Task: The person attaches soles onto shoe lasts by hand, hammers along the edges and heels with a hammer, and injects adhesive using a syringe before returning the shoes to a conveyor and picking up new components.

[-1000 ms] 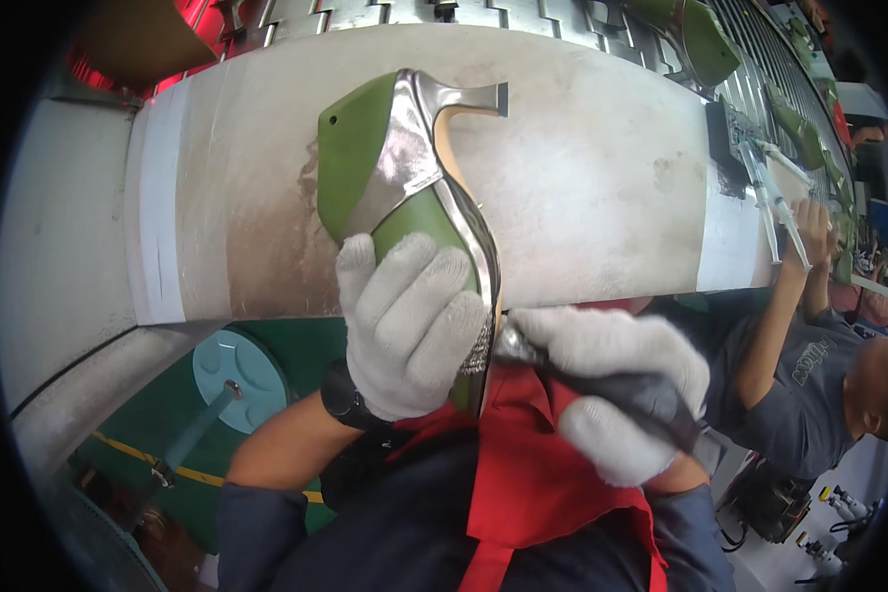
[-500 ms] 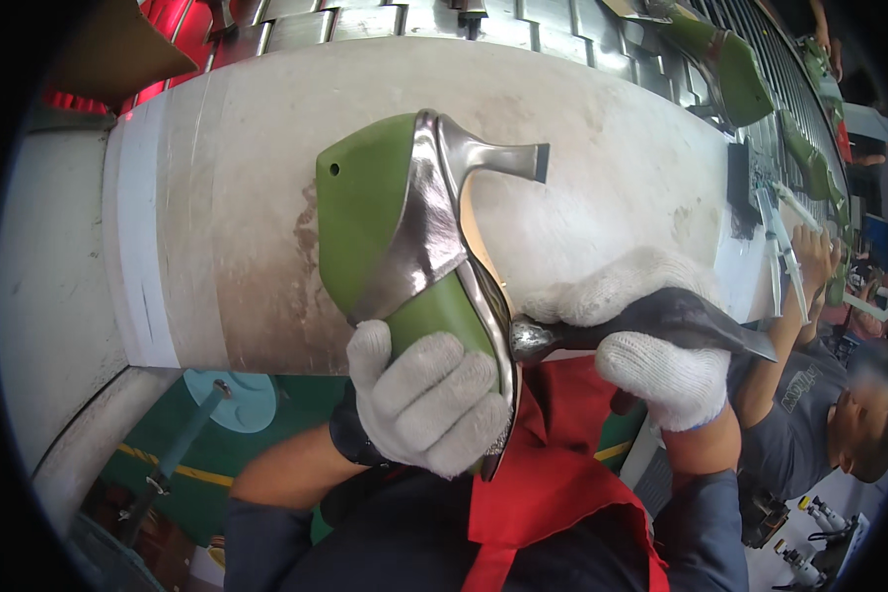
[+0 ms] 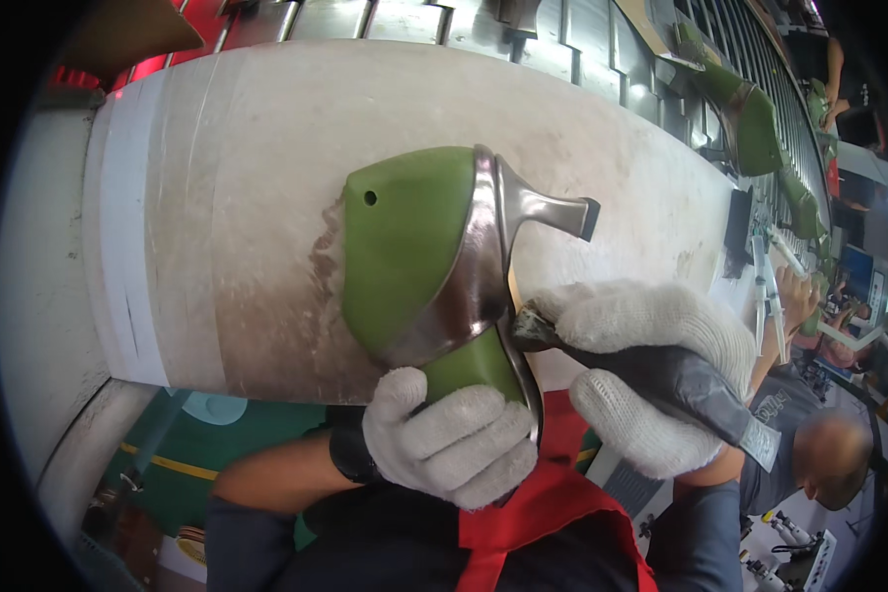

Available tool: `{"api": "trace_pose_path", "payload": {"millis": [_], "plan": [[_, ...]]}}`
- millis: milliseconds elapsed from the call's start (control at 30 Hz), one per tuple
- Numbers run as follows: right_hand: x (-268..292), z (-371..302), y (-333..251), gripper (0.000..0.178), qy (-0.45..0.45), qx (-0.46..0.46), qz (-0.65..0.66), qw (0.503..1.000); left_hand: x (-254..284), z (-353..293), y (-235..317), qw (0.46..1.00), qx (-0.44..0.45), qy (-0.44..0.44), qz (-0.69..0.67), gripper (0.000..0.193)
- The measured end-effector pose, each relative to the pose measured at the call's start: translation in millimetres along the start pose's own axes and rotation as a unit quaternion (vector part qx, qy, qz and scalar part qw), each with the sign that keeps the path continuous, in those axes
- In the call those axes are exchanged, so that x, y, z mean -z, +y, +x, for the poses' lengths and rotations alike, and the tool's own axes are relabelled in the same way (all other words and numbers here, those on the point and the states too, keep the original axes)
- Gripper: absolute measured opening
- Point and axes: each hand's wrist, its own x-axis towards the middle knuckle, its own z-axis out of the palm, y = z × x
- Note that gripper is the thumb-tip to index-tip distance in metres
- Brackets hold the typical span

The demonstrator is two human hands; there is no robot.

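Note:
A heeled shoe (image 3: 474,271) with shiny bronze-grey straps sits on a green shoe last (image 3: 405,252). It lies on its side over the pale work surface, heel to the right. My left hand (image 3: 454,434), in a white knitted glove, is closed around the toe end and hides the tip. Closed in my gloved right hand (image 3: 651,375) is a dark hammer (image 3: 651,380), its blunt, stained metal end against or very near the sole edge. A flat silver-grey tip shows at its other end; the handle is hidden by the hand.
The pale padded work surface (image 3: 276,128) spreads beneath the shoe. Beyond it runs a metal slat conveyor (image 3: 405,22) with more shoes on green lasts (image 3: 755,128). A co-worker's hand (image 3: 794,296) is near white tools (image 3: 765,286) at the right. A brown flap (image 3: 158,35) juts in at upper left.
The shoe has shifted right and slightly down in view with my left hand. The hammer has tilted, its far end lower, and its blunt end sits higher along the sole edge.

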Motion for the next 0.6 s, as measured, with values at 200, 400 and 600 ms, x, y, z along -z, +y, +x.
{"api": "trace_pose_path", "payload": {"millis": [200, 400, 600], "plan": [[3.2, 21.8, 8.3, 0.023, 0.049, 0.063, 0.010, 0.997, -1.0, 1.3, -2.7, 1.000, -0.015, 0.000, -0.020, 0.028], [5.5, 71.3, -45.3, 0.021, 0.000, -0.101, -0.111, 0.989, 1.1, 3.2, -2.7, 1.000, -0.011, 0.019, 0.000, 0.035], [-16.6, 16.9, 3.3, 0.026, 0.079, 0.050, -0.002, 0.996, 5.3, -0.3, -5.3, 1.000, -0.024, -0.006, 0.015, 0.040]]}}
